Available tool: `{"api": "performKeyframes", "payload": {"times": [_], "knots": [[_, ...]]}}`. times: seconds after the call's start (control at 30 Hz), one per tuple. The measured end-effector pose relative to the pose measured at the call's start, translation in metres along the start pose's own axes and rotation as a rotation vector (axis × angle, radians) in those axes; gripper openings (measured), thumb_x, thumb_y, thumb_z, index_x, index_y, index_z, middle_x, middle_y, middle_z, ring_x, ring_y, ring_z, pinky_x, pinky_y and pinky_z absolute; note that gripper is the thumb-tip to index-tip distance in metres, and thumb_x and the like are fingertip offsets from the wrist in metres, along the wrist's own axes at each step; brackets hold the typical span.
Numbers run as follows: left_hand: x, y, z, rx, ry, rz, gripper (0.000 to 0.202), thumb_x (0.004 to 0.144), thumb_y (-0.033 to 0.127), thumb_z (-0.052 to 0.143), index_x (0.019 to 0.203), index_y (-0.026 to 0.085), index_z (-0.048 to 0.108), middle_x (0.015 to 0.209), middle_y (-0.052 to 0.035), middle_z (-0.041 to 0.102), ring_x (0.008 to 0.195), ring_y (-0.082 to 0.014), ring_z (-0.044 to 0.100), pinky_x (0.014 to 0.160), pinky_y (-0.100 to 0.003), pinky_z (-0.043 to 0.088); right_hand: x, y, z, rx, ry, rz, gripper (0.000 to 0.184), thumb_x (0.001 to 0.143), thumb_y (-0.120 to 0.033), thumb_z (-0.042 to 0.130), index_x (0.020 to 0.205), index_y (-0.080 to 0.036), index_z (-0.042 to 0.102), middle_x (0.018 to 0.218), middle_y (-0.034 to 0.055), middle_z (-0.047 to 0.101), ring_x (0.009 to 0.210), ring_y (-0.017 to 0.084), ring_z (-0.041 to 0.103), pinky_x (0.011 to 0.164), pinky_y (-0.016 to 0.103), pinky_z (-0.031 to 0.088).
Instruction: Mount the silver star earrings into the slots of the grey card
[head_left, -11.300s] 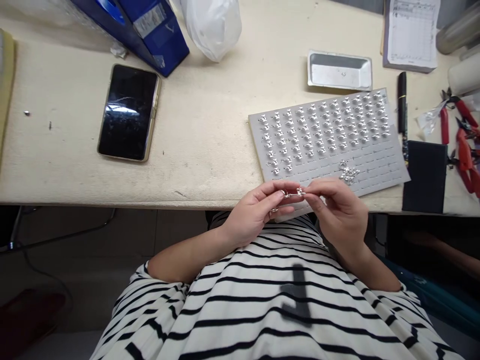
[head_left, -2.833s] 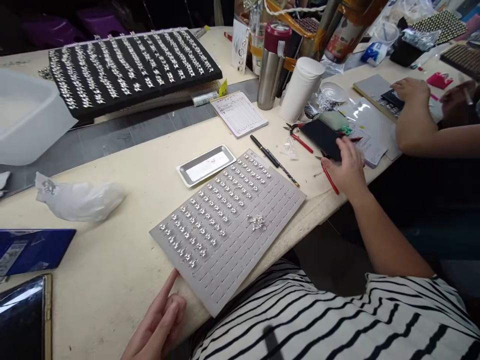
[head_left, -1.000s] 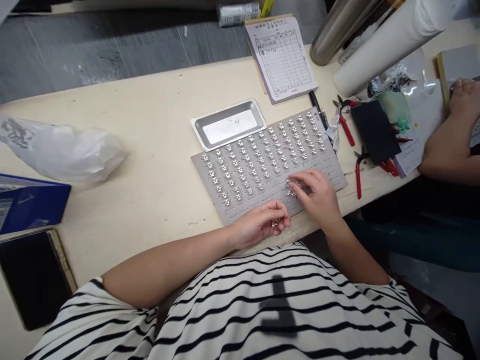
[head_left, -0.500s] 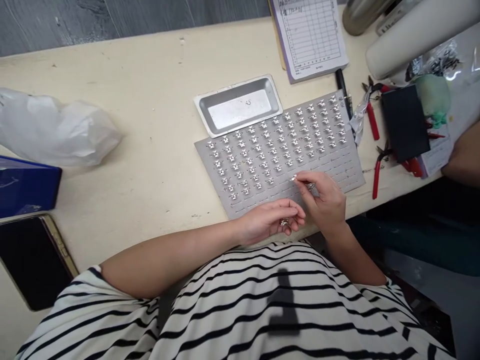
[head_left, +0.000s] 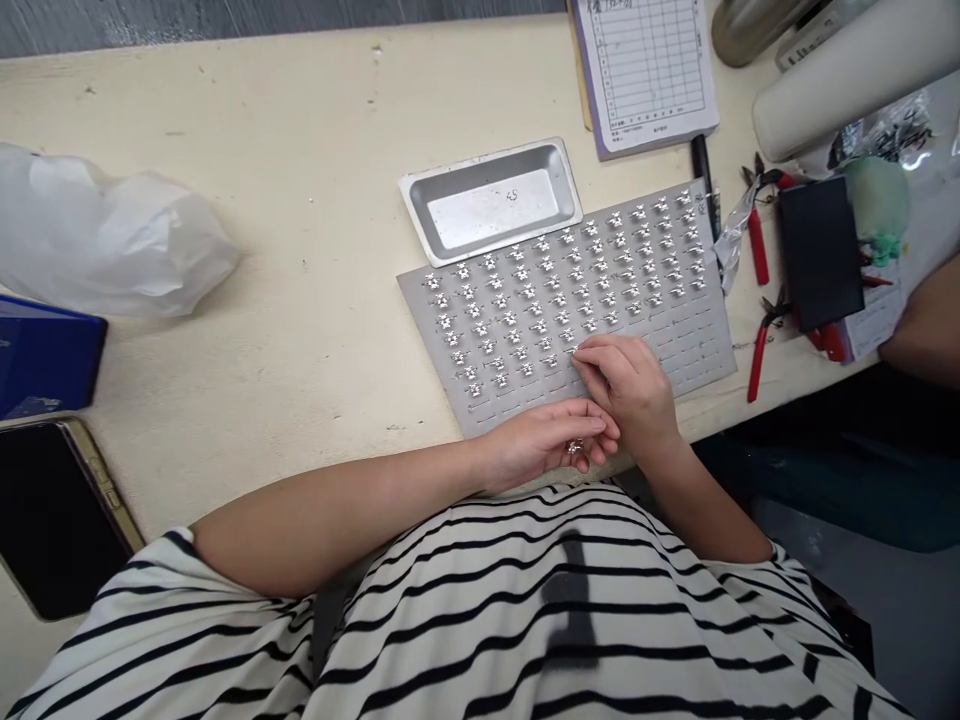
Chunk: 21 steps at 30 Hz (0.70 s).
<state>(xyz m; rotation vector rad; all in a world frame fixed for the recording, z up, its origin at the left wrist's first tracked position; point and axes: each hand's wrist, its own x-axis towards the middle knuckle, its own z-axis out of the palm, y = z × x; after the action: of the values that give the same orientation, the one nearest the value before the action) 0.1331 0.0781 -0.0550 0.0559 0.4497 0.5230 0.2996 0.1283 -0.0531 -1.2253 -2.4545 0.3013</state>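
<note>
A grey slotted display board (head_left: 697, 340) lies on the cream table, several rows of small silver rings (head_left: 570, 280) standing in its slots. My right hand (head_left: 630, 385) rests on the board's near part, fingers pinched on a silver ring at a slot. My left hand (head_left: 544, 442) lies at the board's near edge, fingers curled around a few loose silver rings (head_left: 574, 448).
An empty metal tray (head_left: 491, 198) sits behind the board. A form pad (head_left: 645, 70), pen (head_left: 703, 170), red-handled pliers (head_left: 757, 340) and a black pad (head_left: 821, 250) lie to the right. A plastic bag (head_left: 105, 245), blue box (head_left: 45, 360) and phone (head_left: 52, 520) lie left. Another person's arm (head_left: 926, 320) is at far right.
My right hand has moved a ring down and left onto the board's slots. The left hand stays at the near edge with its rings. The view shifted slightly.
</note>
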Motion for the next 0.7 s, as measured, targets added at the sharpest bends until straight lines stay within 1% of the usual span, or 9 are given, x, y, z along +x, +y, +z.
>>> {"api": "performKeyframes", "payload": {"times": [0.1,0.17,0.27,0.33,0.43,0.57,0.63,0.7], "knots": [[0.0,0.0,-0.001,-0.005,-0.008,-0.001,0.033,0.083,0.043,0.084,0.094,0.015,0.072,0.092,-0.0044,0.067,0.08,-0.0118,0.059,0.073,-0.027,0.043,0.0,0.003,-0.006,0.049,-0.011,0.023,0.012,0.1,-0.018,0.064,0.107,-0.027,0.066,0.106,0.0031,0.079,0.1,0.02,0.073,0.091,0.038,0.057],[-0.001,0.0,-0.001,-0.007,-0.01,-0.006,0.032,0.084,0.043,0.083,0.095,0.015,0.072,0.092,-0.0042,0.067,0.079,-0.0115,0.059,0.073,-0.027,0.043,-0.002,0.008,-0.015,0.07,0.037,0.064,0.014,0.1,-0.018,0.065,0.11,-0.026,0.067,0.107,0.004,0.079,0.102,0.02,0.074,0.093,0.038,0.058],[-0.002,0.001,-0.001,-0.01,0.003,-0.017,0.031,0.086,0.042,0.082,0.096,0.015,0.071,0.093,-0.0041,0.067,0.078,-0.0113,0.058,0.072,-0.027,0.042,-0.008,0.02,-0.031,0.037,0.149,0.186,0.013,0.1,-0.019,0.064,0.11,-0.027,0.068,0.104,0.0044,0.079,0.098,0.021,0.074,0.091,0.039,0.058],[-0.002,0.002,0.0,-0.008,0.024,-0.025,0.03,0.086,0.042,0.081,0.095,0.015,0.07,0.093,-0.0044,0.067,0.079,-0.0116,0.058,0.072,-0.027,0.042,-0.015,0.028,-0.039,0.01,0.184,0.277,0.01,0.101,-0.022,0.063,0.107,-0.027,0.07,0.1,0.0041,0.078,0.093,0.021,0.073,0.087,0.04,0.058],[-0.003,0.003,0.002,0.001,0.047,-0.037,0.03,0.087,0.041,0.08,0.095,0.015,0.07,0.093,-0.0048,0.067,0.078,-0.012,0.059,0.071,-0.027,0.041,-0.026,0.034,-0.043,0.051,0.149,0.335,0.01,0.101,-0.026,0.063,0.106,-0.028,0.071,0.1,0.0041,0.078,0.092,0.022,0.072,0.085,0.04,0.059],[-0.004,0.004,0.003,0.008,0.055,-0.045,0.028,0.089,0.041,0.078,0.095,0.014,0.07,0.092,-0.0046,0.067,0.077,-0.0117,0.059,0.07,-0.027,0.041,-0.034,0.03,-0.04,0.116,0.033,0.326,0.02,0.098,-0.031,0.07,0.118,-0.028,0.071,0.11,0.0052,0.077,0.098,0.022,0.072,0.089,0.04,0.06],[-0.004,0.004,0.004,0.013,0.057,-0.047,0.028,0.09,0.041,0.078,0.095,0.015,0.071,0.092,-0.0045,0.067,0.077,-0.0118,0.059,0.07,-0.026,0.042,-0.036,0.028,-0.038,0.129,-0.001,0.32,0.02,0.097,-0.029,0.071,0.118,-0.028,0.072,0.106,0.0042,0.076,0.096,0.021,0.072,0.089,0.04,0.06],[-0.004,0.004,0.004,0.013,0.055,-0.054,0.028,0.09,0.041,0.078,0.095,0.015,0.071,0.093,-0.0044,0.067,0.078,-0.0118,0.06,0.071,-0.025,0.043,-0.036,0.028,-0.038,0.162,0.012,0.334,0.015,0.098,-0.024,0.069,0.112,-0.028,0.072,0.099,0.0019,0.076,0.093,0.019,0.071,0.087,0.037,0.06]]}}
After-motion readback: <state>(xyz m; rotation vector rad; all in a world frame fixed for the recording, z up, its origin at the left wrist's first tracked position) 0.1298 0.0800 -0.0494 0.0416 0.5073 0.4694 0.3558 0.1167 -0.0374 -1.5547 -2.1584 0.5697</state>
